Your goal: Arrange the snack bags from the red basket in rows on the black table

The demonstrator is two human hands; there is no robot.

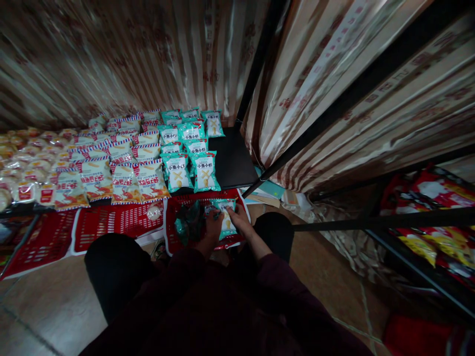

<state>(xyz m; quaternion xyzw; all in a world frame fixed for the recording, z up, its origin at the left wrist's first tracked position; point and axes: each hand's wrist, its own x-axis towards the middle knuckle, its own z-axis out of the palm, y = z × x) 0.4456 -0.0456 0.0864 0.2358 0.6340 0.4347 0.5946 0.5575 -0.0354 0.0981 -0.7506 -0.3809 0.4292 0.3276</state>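
Over a red plastic basket [169, 210] between my knees, a teal and white snack bag [227, 226] faces up with its printed front showing. My right hand [240, 221] grips its upper right side, thumb on the front. At its left edge my left hand [213, 226] has curled fingers on the bag; some of them are hidden. More teal bags [182, 228] lie in the left part of the basket, in shadow. Just beyond the basket, rows of matching teal snack bags [205, 172] stand on the black shelf [233, 158].
White and orange snack bags [124, 180] and clear-wrapped round snacks [27, 170] fill the shelf leftward. Another red basket [111, 227] sits below them. A black metal post [256, 74] rises before the striped curtain [166, 59]. Red and yellow packets [438, 217] lie on a rack at right.
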